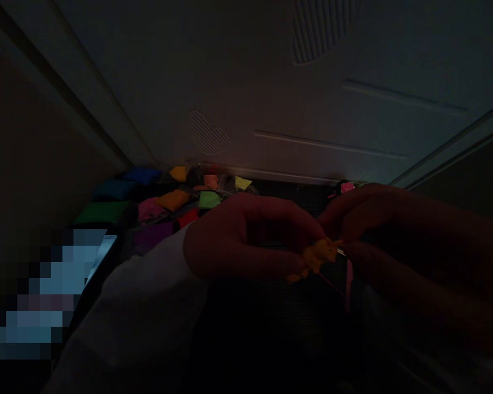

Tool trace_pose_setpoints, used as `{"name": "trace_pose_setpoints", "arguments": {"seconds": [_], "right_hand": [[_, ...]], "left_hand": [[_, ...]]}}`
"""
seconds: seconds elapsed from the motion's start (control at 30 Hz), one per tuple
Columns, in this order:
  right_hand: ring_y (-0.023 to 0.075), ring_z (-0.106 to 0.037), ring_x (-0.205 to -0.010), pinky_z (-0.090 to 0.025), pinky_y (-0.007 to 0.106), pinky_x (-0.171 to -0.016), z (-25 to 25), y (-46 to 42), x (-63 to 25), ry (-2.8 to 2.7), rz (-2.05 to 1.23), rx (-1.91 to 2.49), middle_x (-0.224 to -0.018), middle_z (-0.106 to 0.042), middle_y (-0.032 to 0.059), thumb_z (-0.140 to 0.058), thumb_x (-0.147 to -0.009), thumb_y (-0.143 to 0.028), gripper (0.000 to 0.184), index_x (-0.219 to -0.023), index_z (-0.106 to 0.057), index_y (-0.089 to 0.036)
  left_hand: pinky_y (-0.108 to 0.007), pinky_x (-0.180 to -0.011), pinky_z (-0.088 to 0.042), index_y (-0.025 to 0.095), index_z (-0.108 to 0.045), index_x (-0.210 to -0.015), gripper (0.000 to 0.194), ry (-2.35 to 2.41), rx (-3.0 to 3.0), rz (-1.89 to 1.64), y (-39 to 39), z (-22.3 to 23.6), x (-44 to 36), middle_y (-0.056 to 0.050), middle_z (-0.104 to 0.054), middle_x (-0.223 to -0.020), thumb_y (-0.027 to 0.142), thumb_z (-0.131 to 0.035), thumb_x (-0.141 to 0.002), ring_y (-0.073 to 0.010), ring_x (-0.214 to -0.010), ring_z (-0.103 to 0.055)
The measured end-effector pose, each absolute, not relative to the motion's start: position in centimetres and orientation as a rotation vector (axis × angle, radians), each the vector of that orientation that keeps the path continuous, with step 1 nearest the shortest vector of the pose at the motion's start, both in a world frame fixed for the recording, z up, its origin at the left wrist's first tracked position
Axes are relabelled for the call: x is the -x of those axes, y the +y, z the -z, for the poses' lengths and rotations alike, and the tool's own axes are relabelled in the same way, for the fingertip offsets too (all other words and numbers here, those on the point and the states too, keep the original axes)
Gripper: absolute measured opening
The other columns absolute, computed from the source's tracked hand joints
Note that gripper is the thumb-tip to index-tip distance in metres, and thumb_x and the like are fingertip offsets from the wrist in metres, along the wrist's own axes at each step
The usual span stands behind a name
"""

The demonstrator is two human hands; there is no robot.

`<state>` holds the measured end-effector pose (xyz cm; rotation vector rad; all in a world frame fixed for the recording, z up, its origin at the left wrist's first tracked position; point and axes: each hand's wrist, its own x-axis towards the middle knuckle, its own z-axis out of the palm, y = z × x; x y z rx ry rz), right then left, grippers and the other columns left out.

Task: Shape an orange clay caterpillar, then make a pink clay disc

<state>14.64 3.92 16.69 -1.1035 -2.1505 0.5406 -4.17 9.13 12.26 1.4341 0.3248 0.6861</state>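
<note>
The small orange figure (322, 251) was above the counter (287, 309), nearer than the colored packets (173, 200) at its far edge. The left hand (238, 235) had a narrow grip on its body; the right hand's (394, 235) fingertips were at its head, their hold too dark to tell. Light, steady pressure seemed best, since the thin parts looked easily bent.

The dark bench (287, 314) shows fine parallel lines. Along its far left lie soft-looking packets: blue (143, 175), green (102, 213), purple (153, 236), red (188, 218), pink (149, 209), orange (173, 200), light green (209, 199) and yellow (243, 182), some crowded together. A small bright-pink piece (347, 187) sits at the far right, its shape unclear in the gloom.
</note>
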Motion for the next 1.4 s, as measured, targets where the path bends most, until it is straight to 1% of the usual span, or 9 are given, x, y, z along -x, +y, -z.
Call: {"name": "trace_pose_setpoints", "arguments": {"seconds": [0.17,0.3,0.5,0.7,0.9,1.03,1.13,1.23,1.4], "right_hand": [[0.0084,-0.056,-0.080,-0.044,0.017,-0.079,-16.70,4.12,-14.70,-2.153,-0.534,1.106,-0.086,-0.059,-0.0037,-0.056,-0.073,-0.018,0.005,-0.076,-0.053,-0.021],[0.0098,-0.057,-0.077,-0.046,0.019,-0.075,-16.81,4.03,-14.77,-2.146,-0.529,1.116,-0.085,-0.060,-0.0036,-0.054,-0.074,-0.021,0.002,-0.075,-0.054,-0.022],[0.0095,-0.057,-0.078,-0.043,0.018,-0.082,-16.77,4.12,-14.66,-2.147,-0.503,1.131,-0.085,-0.060,-0.0038,-0.055,-0.073,-0.022,0.002,-0.074,-0.054,-0.022],[0.0104,-0.057,-0.078,-0.045,0.020,-0.079,-16.67,4.30,-14.63,-2.149,-0.485,1.143,-0.085,-0.060,-0.0034,-0.055,-0.073,-0.021,0.002,-0.075,-0.055,-0.023],[0.0144,-0.058,-0.083,-0.047,0.024,-0.078,-16.39,4.08,-14.74,-2.093,-0.563,1.125,-0.088,-0.061,0.0002,-0.057,-0.073,-0.022,0.010,-0.083,-0.056,-0.022],[0.0147,-0.056,-0.089,-0.047,0.021,-0.074,-16.10,4.05,-14.80,-2.073,-0.549,1.101,-0.090,-0.060,-0.0004,-0.060,-0.071,-0.027,0.019,-0.089,-0.055,-0.024],[0.0134,-0.055,-0.091,-0.047,0.019,-0.073,-15.96,4.18,-14.76,-2.065,-0.558,1.084,-0.090,-0.060,-0.0009,-0.061,-0.070,-0.022,0.021,-0.090,-0.055,-0.023],[0.0134,-0.055,-0.089,-0.046,0.021,-0.075,-15.88,4.36,-14.68,-2.056,-0.612,1.057,-0.090,-0.059,-0.0002,-0.059,-0.071,-0.016,0.019,-0.089,-0.055,-0.022],[0.0122,-0.056,-0.088,-0.046,0.021,-0.077,-15.83,4.44,-14.61,-2.033,-0.592,1.045,-0.089,-0.060,-0.0003,-0.058,-0.071,-0.013,0.015,-0.084,-0.056,-0.021]], "left_hand": [[-0.020,-0.068,-0.048,0.018,-0.062,-0.086,0.022,0.327,-1.417,-0.672,9.08,-12.17,4.12,0.001,-0.061,-0.078,0.010,-0.061,-0.066,-0.0112,-0.074,-0.058],[-0.021,-0.067,-0.048,0.018,-0.062,-0.087,0.022,0.310,-1.399,-0.669,9.09,-12.11,4.10,-0.001,-0.061,-0.079,0.013,-0.061,-0.066,-0.0122,-0.075,-0.058],[-0.024,-0.069,-0.048,0.018,-0.063,-0.087,0.022,0.307,-1.421,-0.674,9.18,-12.07,4.15,-0.001,-0.061,-0.080,0.014,-0.062,-0.066,-0.0137,-0.075,-0.057],[-0.023,-0.067,-0.048,0.017,-0.063,-0.085,0.021,0.309,-1.389,-0.684,9.18,-12.06,4.05,-0.002,-0.062,-0.079,0.013,-0.063,-0.065,-0.0133,-0.074,-0.058],[-0.021,-0.065,-0.049,0.018,-0.063,-0.086,0.022,0.291,-1.342,-0.690,9.23,-11.76,3.87,-0.001,-0.061,-0.079,0.011,-0.063,-0.065,-0.0118,-0.074,-0.057],[-0.020,-0.064,-0.049,0.018,-0.063,-0.086,0.024,0.267,-1.263,-0.692,9.19,-11.50,3.80,-0.002,-0.061,-0.079,0.010,-0.063,-0.063,-0.0114,-0.073,-0.058],[-0.020,-0.065,-0.049,0.017,-0.063,-0.087,0.025,0.229,-1.219,-0.704,9.17,-11.32,3.74,-0.002,-0.061,-0.079,0.008,-0.063,-0.063,-0.0106,-0.073,-0.058],[-0.020,-0.065,-0.050,0.017,-0.063,-0.086,0.025,0.225,-1.182,-0.708,9.17,-11.26,3.66,-0.002,-0.061,-0.078,0.006,-0.063,-0.063,-0.0105,-0.073,-0.058],[-0.021,-0.067,-0.050,0.016,-0.063,-0.086,0.026,0.214,-1.149,-0.703,9.20,-11.24,3.60,-0.002,-0.061,-0.079,0.004,-0.062,-0.063,-0.0104,-0.074,-0.058]]}}
